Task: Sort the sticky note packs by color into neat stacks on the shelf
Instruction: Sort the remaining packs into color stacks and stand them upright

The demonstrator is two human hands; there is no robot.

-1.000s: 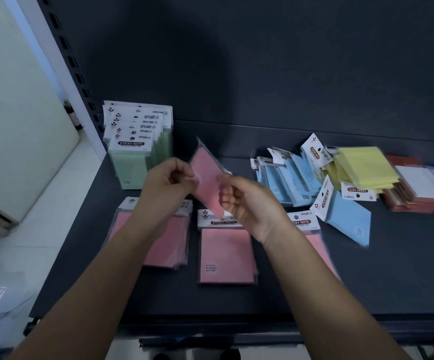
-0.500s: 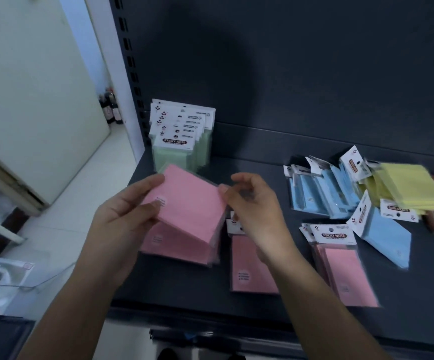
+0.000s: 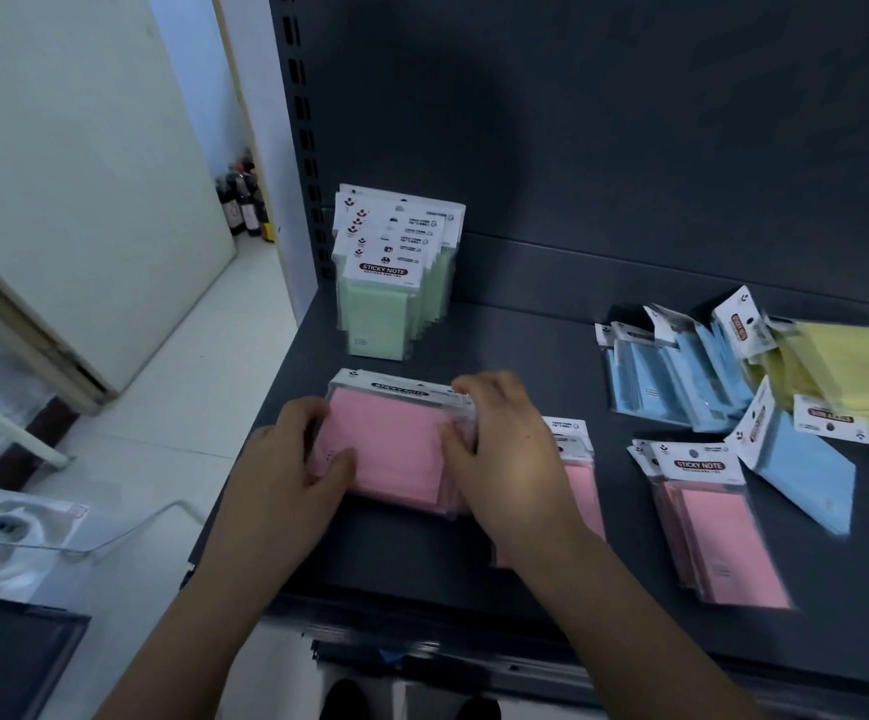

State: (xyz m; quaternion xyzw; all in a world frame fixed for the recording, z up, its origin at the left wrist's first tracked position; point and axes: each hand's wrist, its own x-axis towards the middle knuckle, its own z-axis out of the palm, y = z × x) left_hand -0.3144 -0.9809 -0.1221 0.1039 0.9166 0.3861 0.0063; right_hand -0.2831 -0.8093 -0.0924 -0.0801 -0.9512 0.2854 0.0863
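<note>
A stack of pink sticky note packs lies flat at the front left of the dark shelf. My left hand grips its left edge and my right hand presses its right edge. Another pink pack lies partly under my right wrist. A third pink pile lies further right. Green packs stand upright in a row at the back left. Blue packs lie scattered at the right, one loose blue pack in front of them. Yellow packs are heaped at the far right.
The shelf's perforated upright rises at the left, with the dark back panel behind. Left of the shelf are a white floor, a pale door, dark bottles in the corner and a clear plastic pack lower left.
The pink pack that both hands held in the air has come down onto the left pink stack; both hands now clasp that stack's sides. The view has shifted left.
</note>
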